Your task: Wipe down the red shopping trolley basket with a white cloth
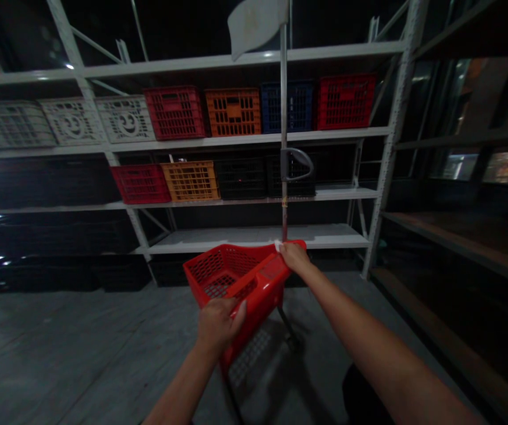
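Observation:
A red plastic shopping cart [260, 277] stands tilted across the middle of the view, its basket showing a bare latticed floor. My left hand [219, 321] is closed on the near end of its handle, thumb on top. At the far end, by the base of a pole, my right hand [294, 258] grips the cart's rim. Something small and white shows at the right fingertips; what it is I cannot make out. The metal pole [284, 106] rises from the cart's corner, with a white flag [256, 23] on top and a grey loop handle [300, 164] partway up.
White metal shelving [254, 140] spans the back, holding red, orange, blue, white and black crates, such as a red crate [174, 112] and an orange crate [232, 112]. Dark shelves [457, 236] line the right side. Grey concrete floor [103, 348] lies to the left.

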{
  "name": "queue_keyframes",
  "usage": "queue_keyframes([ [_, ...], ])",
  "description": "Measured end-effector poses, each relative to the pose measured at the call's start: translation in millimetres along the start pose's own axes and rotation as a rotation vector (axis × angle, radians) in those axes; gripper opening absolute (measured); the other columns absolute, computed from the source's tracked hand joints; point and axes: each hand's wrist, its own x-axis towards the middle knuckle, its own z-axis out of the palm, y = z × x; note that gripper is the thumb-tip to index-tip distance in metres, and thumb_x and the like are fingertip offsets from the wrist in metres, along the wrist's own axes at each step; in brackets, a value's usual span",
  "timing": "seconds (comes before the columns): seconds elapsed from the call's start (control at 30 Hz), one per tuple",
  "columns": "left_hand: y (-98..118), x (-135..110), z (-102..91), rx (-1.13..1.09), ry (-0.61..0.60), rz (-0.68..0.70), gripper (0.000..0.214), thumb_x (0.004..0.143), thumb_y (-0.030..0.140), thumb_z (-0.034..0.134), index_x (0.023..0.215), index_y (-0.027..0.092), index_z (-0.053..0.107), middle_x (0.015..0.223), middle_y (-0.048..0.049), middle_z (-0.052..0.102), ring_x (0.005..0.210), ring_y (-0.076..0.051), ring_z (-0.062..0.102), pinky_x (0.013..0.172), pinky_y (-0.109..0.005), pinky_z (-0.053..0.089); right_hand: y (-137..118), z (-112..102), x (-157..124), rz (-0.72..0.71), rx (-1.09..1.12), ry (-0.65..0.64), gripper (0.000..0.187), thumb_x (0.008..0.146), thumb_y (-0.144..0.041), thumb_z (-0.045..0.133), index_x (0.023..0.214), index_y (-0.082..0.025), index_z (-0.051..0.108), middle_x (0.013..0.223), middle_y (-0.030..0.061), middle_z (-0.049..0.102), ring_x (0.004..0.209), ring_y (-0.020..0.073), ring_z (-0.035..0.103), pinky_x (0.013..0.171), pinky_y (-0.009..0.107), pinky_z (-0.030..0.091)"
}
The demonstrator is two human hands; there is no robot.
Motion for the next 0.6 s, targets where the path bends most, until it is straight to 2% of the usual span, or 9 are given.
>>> queue_keyframes([
  [0.07, 1.2, 1.2, 0.2, -0.005, -0.001, -0.006, 0.041, 0.084, 0.041, 0.037, 0.065, 0.019, 0.065, 0.058, -0.0039, 0.065, 0.058, -0.015, 0.060, 0.057, -0.025, 0.043, -1.0, 13.5, -24.0, 0.038, 0.072, 0.135, 0.055, 0.094, -0.026, 0.007, 0.119, -0.010, 0.054, 0.120, 0.0147, 0.056, 0.116, 0.0204, 0.047, 0.097, 0.033, 0.034],
  [0.13, 4.7, 4.2, 1.5, -0.021, -0.026, 0.004, 0.041, 0.084, 0.041, 0.036, 0.066, 0.019, 0.065, 0.059, -0.0043, 0.065, 0.059, -0.015, 0.061, 0.058, -0.025, 0.043, -11.3, 36.1, -51.9, 0.054, 0.249, 0.369, 0.052, 0.094, -0.025, 0.008, 0.129, -0.010, 0.044, 0.136, 0.0122, 0.040, 0.129, 0.0179, 0.031, 0.104, 0.034, 0.027],
  [0.2, 9.8, 8.2, 3.9, -0.045, -0.061, 0.030, 0.041, 0.085, 0.040, 0.035, 0.066, 0.018, 0.065, 0.060, -0.0046, 0.065, 0.060, -0.016, 0.061, 0.058, -0.025, 0.043, -32.7, 63.6, -80.2, 0.036, 0.509, 0.623, 0.049, 0.094, -0.030, 0.014, 0.131, -0.012, 0.041, 0.146, 0.0095, 0.022, 0.134, 0.0190, 0.018, 0.107, 0.037, 0.021],
  [0.27, 15.1, 12.0, 7.1, -0.064, -0.073, 0.054, 0.042, 0.086, 0.039, 0.034, 0.065, 0.018, 0.064, 0.059, -0.0047, 0.065, 0.059, -0.015, 0.061, 0.058, -0.025, 0.043, -60.3, 88.7, -103.8, 0.020, 0.705, 0.712, 0.046, 0.094, -0.032, 0.020, 0.132, -0.015, 0.040, 0.149, 0.0069, 0.010, 0.135, 0.0211, 0.013, 0.108, 0.041, 0.020],
  [0.33, 19.3, 14.8, 10.4, -0.077, -0.056, 0.069, 0.043, 0.086, 0.038, 0.033, 0.063, 0.018, 0.062, 0.057, -0.0047, 0.064, 0.058, -0.015, 0.060, 0.058, -0.025, 0.042, -83.7, 104.6, -116.8, 0.040, 0.867, 0.728, 0.046, 0.093, -0.032, 0.022, 0.135, -0.017, 0.034, 0.149, 0.0063, 0.005, 0.135, 0.0208, 0.013, 0.107, 0.041, 0.022],
  [0.43, 22.3, 16.5, 13.3, -0.094, -0.030, 0.073, 0.042, 0.086, 0.038, 0.034, 0.063, 0.017, 0.062, 0.058, -0.0050, 0.064, 0.058, -0.015, 0.061, 0.058, -0.025, 0.042, -90.9, 105.8, -110.0, 0.104, 0.997, 0.788, 0.048, 0.093, -0.033, 0.020, 0.138, -0.015, 0.027, 0.148, 0.0082, 0.011, 0.135, 0.0190, 0.016, 0.107, 0.040, 0.022],
  [0.5, 22.7, 16.5, 13.5, -0.101, -0.026, 0.071, 0.041, 0.086, 0.038, 0.035, 0.063, 0.018, 0.062, 0.058, -0.0050, 0.064, 0.058, -0.015, 0.061, 0.058, -0.024, 0.043, -75.1, 95.7, -90.5, 0.163, 1.023, 0.857, 0.051, 0.092, -0.035, 0.020, 0.137, -0.012, 0.029, 0.147, 0.0098, 0.016, 0.135, 0.0187, 0.015, 0.108, 0.039, 0.019],
  [0.6, 22.3, 15.6, 12.9, -0.100, -0.032, 0.066, 0.042, 0.086, 0.039, 0.035, 0.061, 0.018, 0.062, 0.058, -0.0047, 0.064, 0.059, -0.015, 0.061, 0.059, -0.024, 0.043, -41.1, 80.2, -55.9, 0.355, 1.096, 0.883, 0.055, 0.090, -0.038, 0.021, 0.134, -0.007, 0.032, 0.144, 0.0140, 0.024, 0.134, 0.0197, 0.018, 0.108, 0.038, 0.017],
])
